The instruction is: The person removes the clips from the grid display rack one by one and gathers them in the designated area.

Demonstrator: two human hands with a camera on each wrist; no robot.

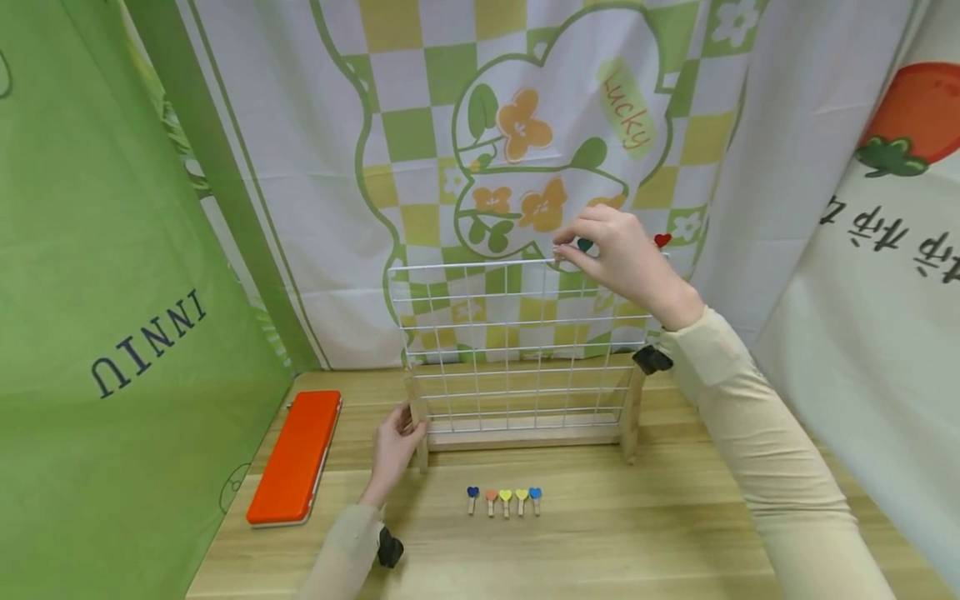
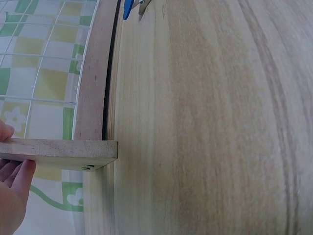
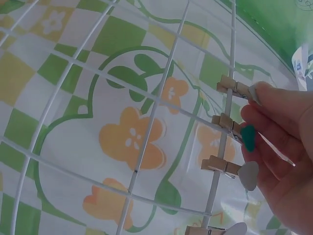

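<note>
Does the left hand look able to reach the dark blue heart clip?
Probably yes: the dark blue heart clip lies uncovered on the tabletop nearby, though the left hand would first need to release the wooden leg it grips.

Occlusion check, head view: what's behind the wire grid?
Behind the wire grid: a checked, flower-printed curtain, with tabletop lower down. The right hand hides part near the upper right corner; what's behind it can't be seen.
</note>
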